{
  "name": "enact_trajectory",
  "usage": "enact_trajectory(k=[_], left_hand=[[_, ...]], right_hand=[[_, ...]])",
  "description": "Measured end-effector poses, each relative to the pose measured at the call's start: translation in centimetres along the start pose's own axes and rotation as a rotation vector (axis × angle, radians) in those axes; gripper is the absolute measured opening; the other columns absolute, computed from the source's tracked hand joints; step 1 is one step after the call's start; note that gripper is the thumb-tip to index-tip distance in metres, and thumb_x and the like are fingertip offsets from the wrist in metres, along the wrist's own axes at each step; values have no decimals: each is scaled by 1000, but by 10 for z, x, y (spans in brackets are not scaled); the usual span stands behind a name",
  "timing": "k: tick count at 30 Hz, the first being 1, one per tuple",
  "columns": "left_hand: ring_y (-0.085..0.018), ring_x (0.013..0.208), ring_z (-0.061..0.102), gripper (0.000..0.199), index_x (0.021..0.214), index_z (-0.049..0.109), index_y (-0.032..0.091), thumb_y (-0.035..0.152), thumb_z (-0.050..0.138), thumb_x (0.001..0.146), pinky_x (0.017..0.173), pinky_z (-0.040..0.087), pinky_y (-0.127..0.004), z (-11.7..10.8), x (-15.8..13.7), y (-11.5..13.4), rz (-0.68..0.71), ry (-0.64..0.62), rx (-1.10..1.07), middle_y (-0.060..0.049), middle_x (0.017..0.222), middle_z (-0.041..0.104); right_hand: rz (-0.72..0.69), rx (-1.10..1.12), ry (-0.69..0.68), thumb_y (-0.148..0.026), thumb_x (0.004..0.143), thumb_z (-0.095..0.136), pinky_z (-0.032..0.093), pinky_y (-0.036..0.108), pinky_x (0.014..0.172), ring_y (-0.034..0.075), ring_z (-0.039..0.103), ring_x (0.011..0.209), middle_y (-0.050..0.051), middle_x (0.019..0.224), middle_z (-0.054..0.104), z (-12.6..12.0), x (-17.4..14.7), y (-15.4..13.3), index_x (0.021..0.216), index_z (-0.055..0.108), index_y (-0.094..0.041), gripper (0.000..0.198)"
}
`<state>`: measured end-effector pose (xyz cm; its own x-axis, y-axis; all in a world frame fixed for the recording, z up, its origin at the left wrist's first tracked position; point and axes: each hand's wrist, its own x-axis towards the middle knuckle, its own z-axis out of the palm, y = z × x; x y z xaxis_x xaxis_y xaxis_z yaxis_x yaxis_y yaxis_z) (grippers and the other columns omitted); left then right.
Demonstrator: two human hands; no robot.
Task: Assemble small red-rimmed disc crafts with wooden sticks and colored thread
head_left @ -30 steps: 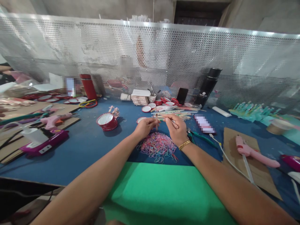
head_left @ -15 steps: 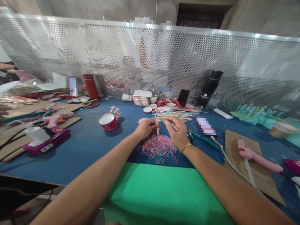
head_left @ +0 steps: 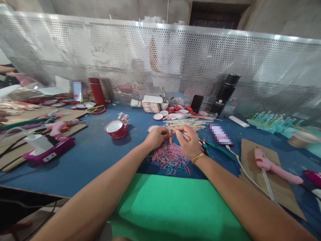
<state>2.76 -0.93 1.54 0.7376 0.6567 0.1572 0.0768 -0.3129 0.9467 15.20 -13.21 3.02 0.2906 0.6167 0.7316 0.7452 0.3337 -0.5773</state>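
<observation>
A flat wooden craft stick [head_left: 170,133] stands upright between the fingertips of my left hand [head_left: 157,138], which is closed on it. My right hand [head_left: 187,140] is closed in a pinch right beside the stick, its fingertips touching or nearly touching it. Whatever those fingers pinch is too small to make out. Below both hands lies a tangled heap of thin, colourful elastic bands [head_left: 169,159], mostly pink, purple and blue. Behind the hands are several loose pale sticks [head_left: 193,124].
To the left stands a red-and-white round tin [head_left: 115,130] with sticks behind it. Teal-handled pliers [head_left: 219,150] and a phone [head_left: 220,134] lie right of my hand. Farther right, a pink glue gun [head_left: 273,167] rests on cardboard [head_left: 247,159]. Green cloth [head_left: 175,204] covers the near side.
My right hand has come in closer to the stick, its fingertips now beside my left fingertips. The stick has shifted very slightly right.
</observation>
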Motion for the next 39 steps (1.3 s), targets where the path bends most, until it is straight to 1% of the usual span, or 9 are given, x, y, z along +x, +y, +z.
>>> enact_trajectory(k=[8,15,20,24,26,30,33,35,39], left_hand=[[-10,54,51,39,57,54,15,46,75,67,57,43,-22,0,1,-2,13,7,39,4,51,50],[-10,54,50,35,58,56,15,42,73,70,55,41,-22,0,1,0,40,2,75,4,52,52],[-11,55,54,29,68,65,14,41,75,70,57,45,-23,1,1,0,-5,6,29,3,54,56],[-11,56,55,29,76,69,14,42,75,70,60,46,-23,2,1,-2,-36,10,8,2,59,61],[-10,55,53,30,74,67,14,43,74,70,58,44,-22,1,1,-2,-27,12,26,2,59,60],[-9,52,49,36,59,59,14,46,72,70,52,39,-20,0,0,0,36,14,81,3,54,56],[-9,52,49,38,56,57,15,46,74,68,52,40,-20,1,-2,5,33,19,77,4,50,52],[-10,52,50,36,59,60,14,46,76,66,52,42,-21,1,-3,7,6,25,65,4,49,52],[-10,53,52,32,72,67,14,44,77,67,54,43,-21,2,-2,6,-32,22,23,3,55,58]], right_hand=[[-10,14,-10,-25,87,55,43,35,83,19,64,86,0,85,72,2,0,2,88,68,-25,13],[-33,-1,-11,-25,88,54,43,34,82,19,64,85,0,85,72,3,0,3,87,67,-25,13],[2,-27,-2,-26,89,54,44,34,83,20,64,86,1,85,73,2,1,7,88,68,-25,14],[33,-19,18,-27,90,53,44,34,84,20,64,88,1,88,73,2,0,8,88,68,-25,15],[18,-21,15,-27,89,54,44,34,85,20,64,87,1,87,73,2,-1,6,89,68,-25,15],[-24,-10,-13,-25,88,54,44,34,83,20,64,87,1,86,72,3,-1,2,88,67,-25,13],[-21,-27,-23,-26,89,54,44,35,84,20,64,87,1,86,72,3,0,2,88,67,-25,13],[1,-42,-13,-26,89,54,44,35,84,20,64,86,1,85,72,2,1,4,87,68,-25,14],[28,-28,19,-28,90,54,44,35,85,20,64,88,2,88,73,2,0,6,88,68,-25,15]])
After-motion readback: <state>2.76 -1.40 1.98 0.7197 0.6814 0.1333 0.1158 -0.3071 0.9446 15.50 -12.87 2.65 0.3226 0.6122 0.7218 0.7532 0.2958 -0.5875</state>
